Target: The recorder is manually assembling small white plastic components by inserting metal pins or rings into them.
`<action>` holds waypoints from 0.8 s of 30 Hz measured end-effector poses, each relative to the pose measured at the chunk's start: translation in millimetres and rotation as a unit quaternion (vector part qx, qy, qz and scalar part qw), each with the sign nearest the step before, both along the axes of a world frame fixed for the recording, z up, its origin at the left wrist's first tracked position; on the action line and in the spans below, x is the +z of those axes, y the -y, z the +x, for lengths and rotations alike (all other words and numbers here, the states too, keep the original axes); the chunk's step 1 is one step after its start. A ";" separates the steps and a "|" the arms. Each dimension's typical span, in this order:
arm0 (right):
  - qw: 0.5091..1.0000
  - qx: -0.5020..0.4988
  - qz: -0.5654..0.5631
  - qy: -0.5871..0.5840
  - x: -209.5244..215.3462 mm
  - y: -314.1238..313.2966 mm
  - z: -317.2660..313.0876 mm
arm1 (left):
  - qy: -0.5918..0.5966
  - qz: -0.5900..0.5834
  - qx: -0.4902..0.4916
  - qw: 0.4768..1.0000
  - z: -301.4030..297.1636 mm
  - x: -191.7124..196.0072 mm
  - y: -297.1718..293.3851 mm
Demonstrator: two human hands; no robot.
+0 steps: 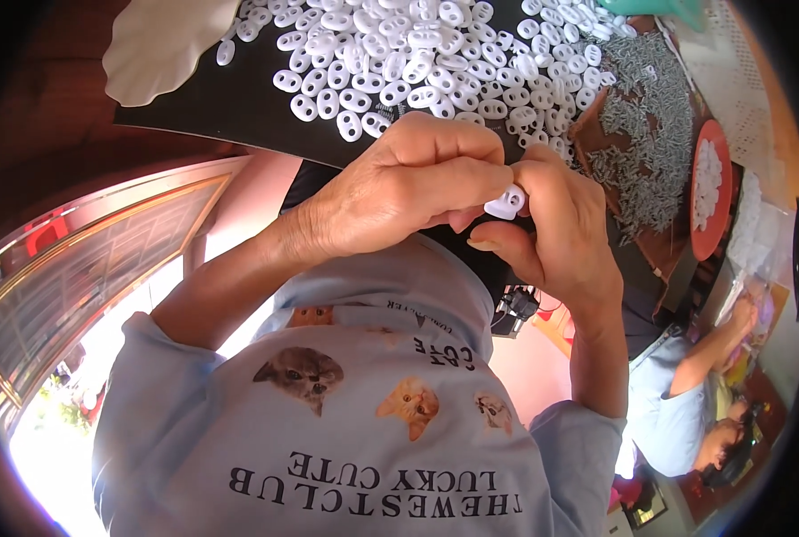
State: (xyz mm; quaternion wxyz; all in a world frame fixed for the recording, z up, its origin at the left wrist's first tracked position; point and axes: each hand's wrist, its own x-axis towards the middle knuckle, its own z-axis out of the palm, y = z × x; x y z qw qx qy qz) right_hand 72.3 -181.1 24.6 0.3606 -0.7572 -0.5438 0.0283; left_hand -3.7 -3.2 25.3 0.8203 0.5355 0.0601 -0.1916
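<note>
A small white oval plastic piece with two holes (505,203) sits between my two hands, just off the table's near edge. My left hand (422,174) is closed, its index finger and thumb pinching at the piece's left side. From the other side my right hand (562,219) grips the same piece with bent fingers, its thumb lower down. Any smaller part between the fingertips is hidden. Beyond my hands lies a big heap of like white two-hole pieces (390,54). Right of them spreads a pile of small grey metal screws (645,125).
The pieces lie on a black tabletop (211,112). Brown cardboard (587,134) lies under the screws. A red oval tray (699,234) at the right holds white parts. A cream wavy-edged dish (153,49) is far left, a green container (659,9) far right. Another person (677,403) sits at the right.
</note>
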 end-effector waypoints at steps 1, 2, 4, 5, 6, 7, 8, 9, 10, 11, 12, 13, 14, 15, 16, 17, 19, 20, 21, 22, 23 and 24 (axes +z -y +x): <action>1.000 -0.009 0.003 0.002 0.7 0.3 -1.1 | 0.008 0.007 -0.006 1.000 -0.3 -0.4 -0.2; 1.000 -0.010 0.004 0.004 0.3 0.6 -1.3 | 0.009 0.007 -0.006 1.000 -0.2 0.3 -0.4; 1.000 -0.011 0.027 0.003 -0.5 2.8 -0.3 | 0.013 0.003 -0.015 1.000 2.0 2.3 0.3; 0.999 -0.016 0.031 0.005 0.9 2.8 -1.6 | 0.004 -0.008 -0.006 1.000 2.3 0.5 2.0; 0.999 -0.022 0.034 0.009 2.9 0.9 -4.2 | -0.004 -0.021 0.002 1.000 1.5 -2.9 4.1; 0.998 -0.028 0.061 0.010 6.2 -0.2 -4.9 | 0.004 -0.011 0.017 1.000 1.9 -3.8 7.0; 0.998 -0.031 0.062 -0.009 5.1 2.8 -5.3 | 0.010 0.014 0.004 1.000 2.3 -0.4 6.1; 0.997 -0.034 0.062 -0.027 3.7 8.2 -4.8 | 0.017 0.038 -0.009 0.999 2.7 3.9 5.3; 0.996 -0.058 0.061 -0.032 7.9 15.8 -5.1 | 0.030 0.067 -0.010 0.997 2.7 7.1 7.9; 0.991 -0.105 0.073 -0.032 10.7 23.5 -4.6 | 0.048 0.066 -0.008 0.997 1.6 4.5 8.1; 0.984 -0.151 0.085 -0.032 13.3 34.0 -2.8 | 0.066 0.064 -0.006 0.996 0.5 -1.4 7.9; 0.979 -0.199 0.049 0.010 16.7 53.6 1.8 | 0.081 0.054 -0.009 0.995 -0.4 -6.0 7.7; 0.964 -0.264 0.034 0.021 18.8 71.0 6.0 | 0.087 0.050 -0.005 0.995 -1.4 -6.0 8.4; 0.943 -0.330 0.039 0.011 20.4 87.8 12.5 | 0.093 0.047 0.000 0.995 -1.8 -5.7 8.9; 0.903 -0.426 -0.025 -0.050 29.7 107.0 14.9 | 0.100 0.051 -0.011 0.994 -1.2 -6.3 7.8; 0.901 -0.432 0.040 -0.021 24.1 120.0 25.6 | 0.106 0.048 -0.014 0.993 -1.3 -6.1 7.3; 0.871 -0.487 0.042 -0.059 29.3 149.0 42.8 | 0.096 0.049 -0.010 0.994 -0.4 -6.9 7.0; 0.854 -0.516 0.004 -0.063 31.6 169.9 53.7 | 0.095 0.043 -0.016 0.994 0.2 -7.9 5.8; 0.854 -0.517 0.004 -0.058 38.0 178.3 62.7 | 0.099 0.041 -0.017 0.994 1.0 -6.9 7.2; 0.856 -0.515 -0.015 -0.028 41.4 181.6 71.4 | 0.097 0.036 -0.010 0.995 0.3 -5.7 7.4; 0.857 -0.513 -0.034 0.003 45.0 185.7 79.3 | 0.095 0.030 -0.003 0.995 -0.5 -4.8 7.5; 0.854 -0.517 -0.058 0.009 43.1 194.5 86.4 | 0.097 0.029 -0.003 0.995 -1.3 -3.6 7.7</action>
